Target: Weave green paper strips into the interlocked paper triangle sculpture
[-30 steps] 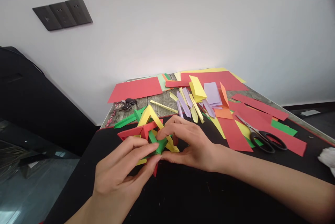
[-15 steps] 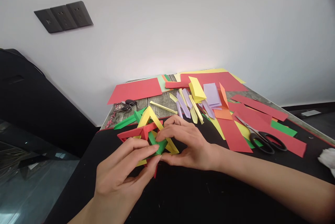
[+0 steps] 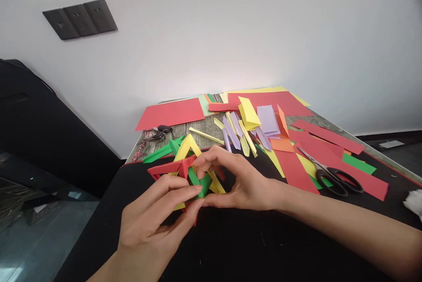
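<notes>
Between my hands is a folded paper model (image 3: 168, 168) of interlocked red, yellow and green strips, held low over the black mat. My left hand (image 3: 151, 216) pinches its green folded piece (image 3: 205, 183) between thumb and fingertips. From the other side, my right hand (image 3: 240, 181) curls round the model, its thumb at the green piece's lower edge and its index finger near the red part's end. A yellow strip (image 3: 189, 142) forms a pointed peak above. My fingers cover much of the model's lower side. Just behind it lie loose green folded strips (image 3: 158, 153).
Scissors (image 3: 329, 174) with black handles rest on red paper strips (image 3: 365, 181) at the right. Small purple and yellow folded strips (image 3: 232, 132) lie beyond my hands. Keys (image 3: 161, 131) sit at the back left, near a red sheet (image 3: 173, 114). A wall stands behind.
My right hand's index finger has lifted and shifted slightly left, uncovering more of the green piece's fold. The left hand keeps its pinch; the camera view has shifted slightly.
</notes>
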A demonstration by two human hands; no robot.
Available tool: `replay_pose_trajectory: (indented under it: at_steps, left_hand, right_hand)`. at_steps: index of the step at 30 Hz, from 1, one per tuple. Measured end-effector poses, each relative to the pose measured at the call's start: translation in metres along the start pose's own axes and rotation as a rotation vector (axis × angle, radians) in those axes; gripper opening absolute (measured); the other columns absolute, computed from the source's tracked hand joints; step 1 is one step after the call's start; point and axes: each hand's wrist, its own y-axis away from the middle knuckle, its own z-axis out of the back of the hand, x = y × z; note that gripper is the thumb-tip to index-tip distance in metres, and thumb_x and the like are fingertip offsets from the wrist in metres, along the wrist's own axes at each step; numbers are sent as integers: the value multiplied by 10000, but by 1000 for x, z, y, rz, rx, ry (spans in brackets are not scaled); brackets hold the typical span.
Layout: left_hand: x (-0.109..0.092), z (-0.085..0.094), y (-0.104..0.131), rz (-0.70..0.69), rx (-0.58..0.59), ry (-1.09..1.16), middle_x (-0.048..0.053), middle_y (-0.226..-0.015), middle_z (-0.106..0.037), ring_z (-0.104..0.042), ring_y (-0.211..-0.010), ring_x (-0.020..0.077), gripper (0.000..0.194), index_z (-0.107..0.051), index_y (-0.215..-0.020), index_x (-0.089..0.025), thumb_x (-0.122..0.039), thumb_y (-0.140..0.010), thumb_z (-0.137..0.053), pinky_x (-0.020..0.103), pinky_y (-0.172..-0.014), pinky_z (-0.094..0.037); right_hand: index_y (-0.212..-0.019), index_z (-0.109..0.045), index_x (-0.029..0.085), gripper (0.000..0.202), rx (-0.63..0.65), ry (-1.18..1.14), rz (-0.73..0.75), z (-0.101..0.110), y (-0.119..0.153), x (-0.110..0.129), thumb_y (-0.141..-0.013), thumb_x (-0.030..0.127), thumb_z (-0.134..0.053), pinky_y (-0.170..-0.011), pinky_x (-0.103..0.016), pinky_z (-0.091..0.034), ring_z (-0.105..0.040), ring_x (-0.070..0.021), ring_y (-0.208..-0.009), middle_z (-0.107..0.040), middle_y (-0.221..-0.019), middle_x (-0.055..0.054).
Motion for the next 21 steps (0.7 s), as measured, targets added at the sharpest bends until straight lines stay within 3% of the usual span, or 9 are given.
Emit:
replay_pose_trajectory:
  at_steps: [5, 13, 21]
  left_hand:
    - [0, 0, 0, 8, 6, -7, -27, -851, -641, -636, -685, 47, 106, -684, -904, -195, -114, -855, -637, 92, -586, -553]
    - [3, -1, 3, -14, -24, -14, -27, -859, -656, -652, -663, 69, 127, -691, -910, -203, -110, -833, -652, 138, -575, -568]
    - [1, 0, 3, -2, -36, -5, -17, -859, -658, -659, -693, 87, 149, -689, -921, -207, -93, -832, -650, 156, -570, -567]
  right_hand:
    - [-1151, -493, 180, 553, 109, -258, -249, 6, -8, 4, -696, 74, -789, -611, -212, -391, -519, -80, -712, -594, -878, 25]
    - [-1282, -392, 213, 739, 234, -368, -395, 11, -19, 6, -674, 69, -788, -488, -171, -343, -378, -24, -544, -530, -842, 64]
    - [-1242, -417, 226, 641, 206, -303, -317, 9, -16, 7, -715, 43, -730, -470, -145, -380, -402, -25, -551, -529, -869, 49]
